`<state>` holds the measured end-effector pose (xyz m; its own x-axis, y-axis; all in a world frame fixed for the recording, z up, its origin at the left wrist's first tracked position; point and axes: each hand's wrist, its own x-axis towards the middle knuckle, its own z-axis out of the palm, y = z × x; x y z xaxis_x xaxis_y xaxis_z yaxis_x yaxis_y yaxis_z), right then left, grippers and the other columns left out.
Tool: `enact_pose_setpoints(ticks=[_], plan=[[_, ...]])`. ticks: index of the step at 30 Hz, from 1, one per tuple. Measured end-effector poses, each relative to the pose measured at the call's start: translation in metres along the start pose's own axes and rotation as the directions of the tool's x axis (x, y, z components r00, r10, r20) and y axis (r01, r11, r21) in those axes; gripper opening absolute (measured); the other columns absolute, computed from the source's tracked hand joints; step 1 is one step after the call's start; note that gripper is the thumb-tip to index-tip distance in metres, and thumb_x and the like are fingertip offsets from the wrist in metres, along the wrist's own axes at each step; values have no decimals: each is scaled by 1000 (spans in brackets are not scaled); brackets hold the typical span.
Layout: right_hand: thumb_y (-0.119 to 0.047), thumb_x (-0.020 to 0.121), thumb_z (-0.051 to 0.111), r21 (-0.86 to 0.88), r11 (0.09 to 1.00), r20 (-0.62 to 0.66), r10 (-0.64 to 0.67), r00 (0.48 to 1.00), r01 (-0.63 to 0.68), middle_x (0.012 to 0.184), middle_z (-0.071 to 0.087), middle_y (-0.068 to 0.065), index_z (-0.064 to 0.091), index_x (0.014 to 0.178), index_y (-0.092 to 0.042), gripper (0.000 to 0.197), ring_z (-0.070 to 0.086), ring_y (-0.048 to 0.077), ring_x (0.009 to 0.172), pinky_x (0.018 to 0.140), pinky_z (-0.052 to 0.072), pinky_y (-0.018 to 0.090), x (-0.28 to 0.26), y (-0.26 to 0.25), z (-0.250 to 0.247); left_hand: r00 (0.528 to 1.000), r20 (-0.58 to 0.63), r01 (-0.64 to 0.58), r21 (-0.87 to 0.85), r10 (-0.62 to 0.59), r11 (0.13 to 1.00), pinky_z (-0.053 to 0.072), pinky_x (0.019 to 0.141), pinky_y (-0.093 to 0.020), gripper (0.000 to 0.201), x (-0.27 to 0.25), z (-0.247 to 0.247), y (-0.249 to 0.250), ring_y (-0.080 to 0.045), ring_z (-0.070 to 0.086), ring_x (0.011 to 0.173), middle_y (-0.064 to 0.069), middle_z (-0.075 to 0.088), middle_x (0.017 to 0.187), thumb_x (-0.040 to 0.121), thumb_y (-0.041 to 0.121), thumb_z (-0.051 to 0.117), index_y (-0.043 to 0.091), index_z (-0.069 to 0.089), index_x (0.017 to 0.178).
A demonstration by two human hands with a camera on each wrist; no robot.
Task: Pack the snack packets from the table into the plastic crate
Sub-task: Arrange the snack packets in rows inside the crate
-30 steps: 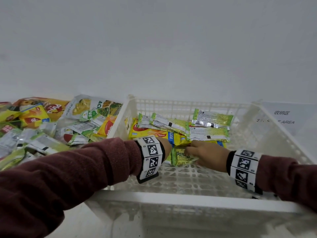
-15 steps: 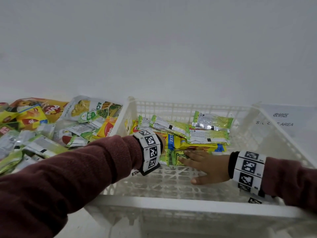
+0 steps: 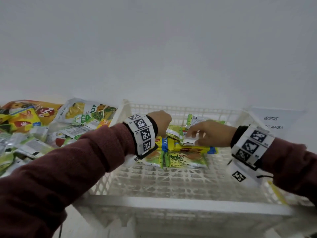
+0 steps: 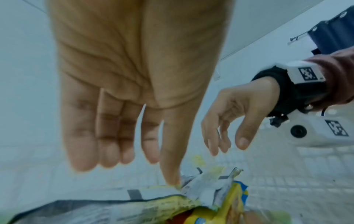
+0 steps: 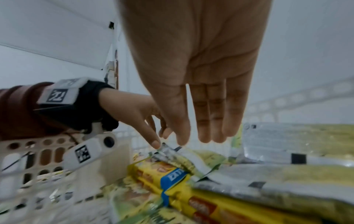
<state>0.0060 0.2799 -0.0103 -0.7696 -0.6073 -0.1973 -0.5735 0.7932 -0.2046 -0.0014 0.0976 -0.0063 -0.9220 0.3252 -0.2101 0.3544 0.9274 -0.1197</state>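
Filling the near part of the head view, the white plastic crate (image 3: pixel 180 202) stands at your front edge of the table, its lattice floor bare on the near side. To its left a heap of loose snack packets (image 3: pixel 51 127) lies on the table, against the crate's left wall. Inside, at the far side of the crate, the packed packets are stacked: two Pandan layer cake packets (image 3: pixel 184 159) lie nearest you, the yellow packets (image 3: pixel 185 146) lie just behind them, and green-and-silver packets (image 3: pixel 193 120) sit on top towards the far wall. Your left hand (image 3: pixel 160 121) and right hand (image 3: pixel 211 133) both hang over that stack with fingers straight and relaxed, holding nothing; your left thumb (image 4: pixel 170 169) touches a silver packet edge (image 4: pixel 206 180).
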Motion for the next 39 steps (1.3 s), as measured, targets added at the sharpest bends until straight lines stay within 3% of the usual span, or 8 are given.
enact_pose_setpoints(ticks=[3, 6, 13, 19, 25, 31, 34, 39], plan=[[-18, 84, 65, -104, 991, 2, 81, 997, -81, 118, 56, 4, 55, 122, -15, 40, 49, 14, 93, 73, 38, 18, 8, 9, -7, 998, -26, -61, -32, 60, 998, 42, 93, -32, 40, 9, -1, 1, -25, 50, 114, -10, 50, 128, 90, 20, 59, 9, 49, 127], [-31, 83, 66, -238, 962, 72, 157, 985, -136, 131, 48, 3, 44, 132, -20, 54, 49, 20, 116, 91, 41, 29, 17, 8, 3, 993, 76, -95, 31, 93, 995, 40, 97, -32, 55, 20, 8, 3, -25, 43, 126, -8, 41, 140, 91, 18, 57, 18, 34, 142], [-28, 89, 59, -517, 850, 82, 171, 982, -105, 122, 51, 7, 40, 128, -14, 46, 57, 26, 105, 69, 41, 31, 30, -5, 26, 994, 15, -106, 113, 105, 988, 46, 81, -34, 49, 27, 14, 2, -26, 54, 111, -8, 51, 126, 93, 11, 51, 22, 35, 137], [-5, 93, 43, -570, 818, 18, 113, 993, -82, 91, 59, 7, 34, 132, -16, 41, 50, 23, 72, 47, 32, 24, 29, -10, 17, 984, -166, -80, -43, 72, 996, 43, 63, -31, 49, 22, -1, -6, -23, 52, 72, -5, 57, 86, 97, 11, 41, 27, 25, 140], [-13, 87, 50, -404, 901, -141, 108, 984, -157, 70, 42, -7, 22, 140, -40, 65, 51, 18, 68, 46, 33, 22, 19, -15, -16, 963, -248, -27, -476, -105, 879, 46, 57, -29, 27, 0, -31, -19, -23, 54, 63, -6, 55, 80, 94, 16, 37, 21, 41, 121], [-23, 80, 68, -110, 987, -265, 88, 960, -121, 94, 62, -4, 61, 98, -25, 19, 50, 14, 79, 63, 37, 23, 0, -14, -53, 933, -344, -98, -523, -104, 847, 34, 57, -19, 29, -22, -44, -21, -18, 48, 82, 0, 52, 96, 91, 21, 54, 14, 52, 119], [-22, 76, 74, 24, 998, -269, 57, 961, -52, 75, 63, -3, 71, 89, -16, 15, 50, 5, 62, 55, 36, 8, -7, -11, -63, 924, -362, -82, -502, -123, 861, 33, 70, -22, 26, -31, -47, -18, -16, 46, 86, 3, 50, 98, 89, 19, 58, 14, 58, 114], [-13, 81, 68, 386, 922, -136, 26, 990, 29, 76, 73, -5, 73, 89, -20, 12, 65, 15, 75, 70, 52, 26, -21, -12, -57, 948, -274, -34, -591, -161, 806, 47, 57, -30, 32, -49, -46, -14, -12, 52, 58, 2, 50, 82, 88, 7, 59, 11, 48, 118]])
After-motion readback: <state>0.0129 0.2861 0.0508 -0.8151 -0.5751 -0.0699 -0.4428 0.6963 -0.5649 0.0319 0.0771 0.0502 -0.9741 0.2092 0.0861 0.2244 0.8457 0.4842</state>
